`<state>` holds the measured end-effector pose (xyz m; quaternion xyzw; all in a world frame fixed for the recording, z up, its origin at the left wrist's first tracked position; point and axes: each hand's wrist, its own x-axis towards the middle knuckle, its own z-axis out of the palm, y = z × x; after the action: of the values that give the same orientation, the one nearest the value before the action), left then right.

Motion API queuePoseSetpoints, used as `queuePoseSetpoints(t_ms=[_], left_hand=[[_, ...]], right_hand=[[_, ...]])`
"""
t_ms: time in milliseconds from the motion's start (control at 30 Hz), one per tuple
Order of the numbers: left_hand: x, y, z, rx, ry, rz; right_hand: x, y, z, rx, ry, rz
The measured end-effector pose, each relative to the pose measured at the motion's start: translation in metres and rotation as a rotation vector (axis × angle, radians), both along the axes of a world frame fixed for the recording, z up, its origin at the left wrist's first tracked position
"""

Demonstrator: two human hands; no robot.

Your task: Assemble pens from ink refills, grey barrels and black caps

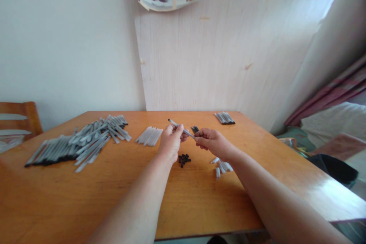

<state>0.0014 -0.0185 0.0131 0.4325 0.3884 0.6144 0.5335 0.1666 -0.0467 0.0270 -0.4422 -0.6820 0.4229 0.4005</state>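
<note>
The left hand [170, 142] and right hand [211, 141] both pinched one pen [188, 133] above the surface [197, 202]. Black-ended pens [225, 117] far back on the right looked done; plain white tubes [149, 136] and little black caps [184, 159] seemed left to do.

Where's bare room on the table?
Free table: front left, between big tube pile and left forearm; right, between right forearm and back-right tube row. Crowded: mid-table, black caps near the left hand, short white pieces by the right forearm.

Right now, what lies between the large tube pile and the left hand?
The head view shows a row of whitish tubes between the pile and left hand.
</note>
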Motion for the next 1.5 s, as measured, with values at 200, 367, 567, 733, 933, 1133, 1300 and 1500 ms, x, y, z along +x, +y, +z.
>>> queuePoseSetpoints(t_ms=[200, 367, 567, 733, 933, 1133, 1300, 1500], left_hand=[[0.002, -0.002, 0.000, -0.009, -0.059, -0.005], [0.004, -0.003, 0.000, -0.001, -0.078, 0.020], [0.005, -0.001, -0.001, -0.008, -0.073, 0.028], [0.004, -0.002, 0.001, -0.013, -0.073, 0.026], [0.000, -0.001, 0.002, -0.021, -0.088, 0.013], [-0.002, 0.002, 0.003, -0.020, -0.125, 0.025], [-0.003, 0.002, 0.003, -0.029, -0.139, 0.027], [-0.003, 0.002, 0.004, -0.040, -0.154, 0.012]], right_hand=[[-0.003, 0.000, 0.000, 0.033, 0.003, 0.001], [-0.005, 0.001, -0.002, 0.047, -0.005, -0.023], [-0.004, 0.003, -0.002, 0.036, 0.004, -0.014], [-0.002, 0.005, -0.004, 0.041, -0.002, -0.024], [0.001, 0.008, -0.009, 0.023, 0.003, -0.010], [0.001, 0.009, -0.009, -0.003, -0.025, -0.049], [0.003, 0.012, -0.011, -0.009, -0.060, -0.090], [0.004, 0.013, -0.011, -0.008, -0.042, -0.115]])
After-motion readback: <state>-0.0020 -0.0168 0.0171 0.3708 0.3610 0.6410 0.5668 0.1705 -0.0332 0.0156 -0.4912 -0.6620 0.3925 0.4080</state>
